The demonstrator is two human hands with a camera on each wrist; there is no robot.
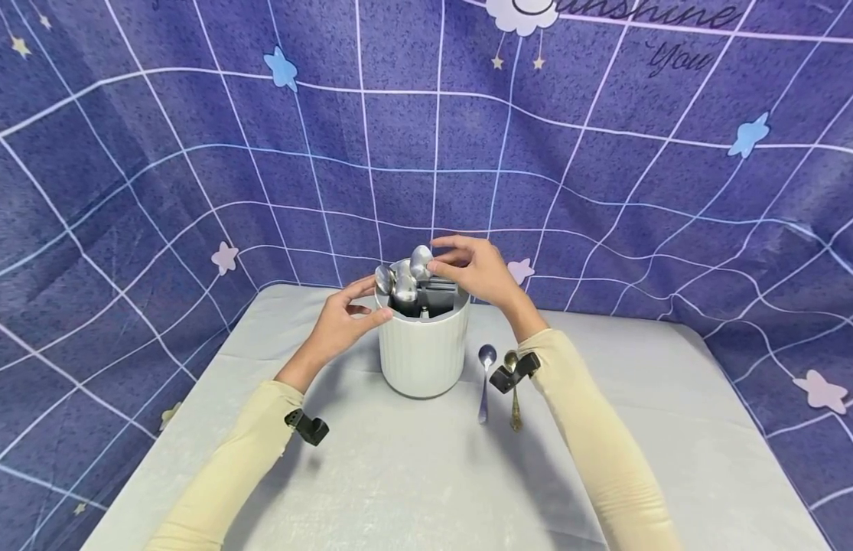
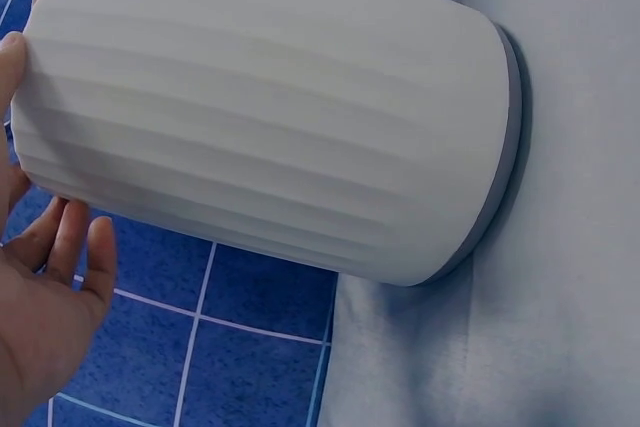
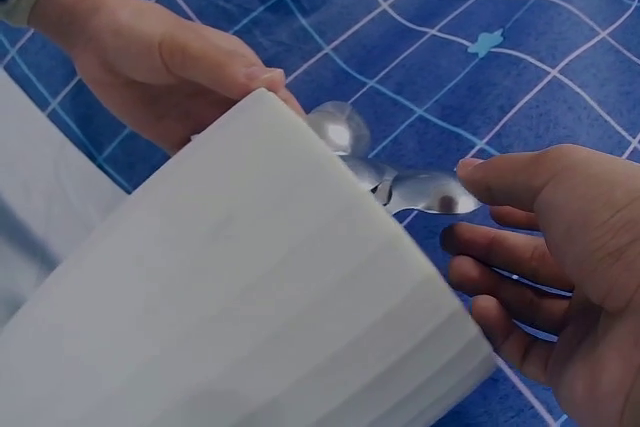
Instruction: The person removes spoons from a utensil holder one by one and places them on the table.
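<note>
A white ribbed utensil holder (image 1: 422,356) with a dark divided inside stands upright on the table. My left hand (image 1: 336,325) holds its left side at the rim, thumb in front and fingers further back. My right hand (image 1: 486,272) pinches the bowl of a metal spoon (image 1: 421,262) between thumb and fingers above the holder's opening. The right wrist view shows my thumb at the tip of this spoon's bowl (image 3: 435,192). Other spoons (image 1: 404,287) stand bowl up in the left part of the holder. Their handles are mostly hidden inside.
Right of the holder, a silver spoon (image 1: 486,356) and a gold-toned spoon (image 1: 516,417) lie on the table, the latter partly behind the right wrist's black camera mount (image 1: 514,373). A pale cloth covers the table (image 1: 371,490). Purple-blue gridded fabric (image 1: 398,153) hangs behind and at the sides.
</note>
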